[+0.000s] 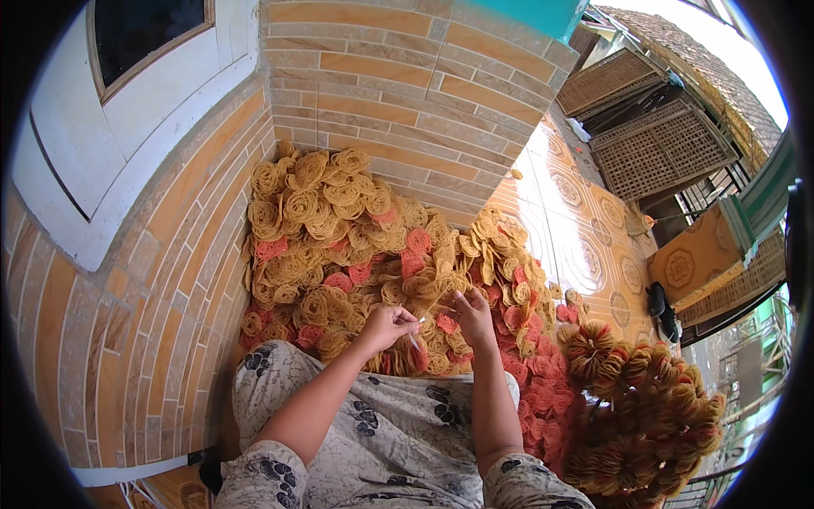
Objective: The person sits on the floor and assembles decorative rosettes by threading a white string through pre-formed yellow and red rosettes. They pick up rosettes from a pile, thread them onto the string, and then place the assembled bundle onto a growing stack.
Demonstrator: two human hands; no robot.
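Observation:
My left hand [392,327] is closed in a pinch on a thin whitish strip [415,342], whose loose end hangs below the fingers. Close by on its right, my right hand [471,317] has its fingertips drawn together, and what lies between them is too fine to make out. Just beyond both hands stands a bundle of tan discs [421,288]. Around it spreads a deep heap of tan coiled, noodle-like discs [312,204], with pink-red coiled discs [543,382] mixed in and massed right of my knee.
Tied bundles of discs [640,407] are piled at the lower right. A tiled wall [381,76] bounds the heap behind, another [170,280] on the left. Woven bamboo trays [666,144] lean at the far right, beyond the patterned floor [585,254]. Dark shoes [663,310] rest beside a tiled pillar base.

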